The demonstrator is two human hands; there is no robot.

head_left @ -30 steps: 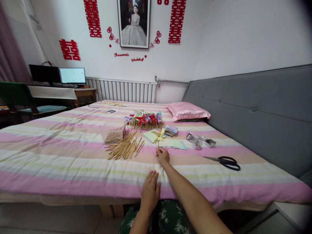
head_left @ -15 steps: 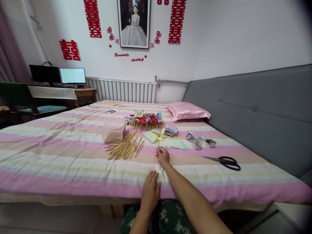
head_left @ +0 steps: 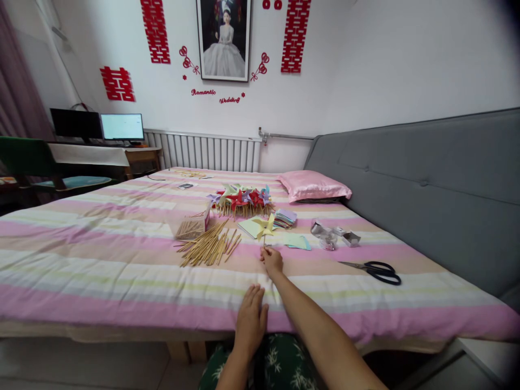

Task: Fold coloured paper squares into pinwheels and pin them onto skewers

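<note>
Pinching a yellow paper pinwheel [head_left: 265,226] upright, right hand [head_left: 272,260]; left hand [head_left: 250,317] flat, open.

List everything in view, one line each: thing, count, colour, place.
yellow pinwheel: one, pale yellow, upright at the right hand's fingertips
finished pinwheels: a pile, red, purple, green, mid bed
wooden sticks: a loose heap, tan, left of the yellow pinwheel
stick box: one, tan, behind the heap
paper squares: a stack plus loose sheets, pastel, right of the pinwheel
scissors: one pair, black handles, right side of bed
pillow: one, pink, by the headboard
bedspread: one, pink, cream and green stripes
left hand: flat on the bed's near edge
right hand: pinching the pinwheel's stick
</note>
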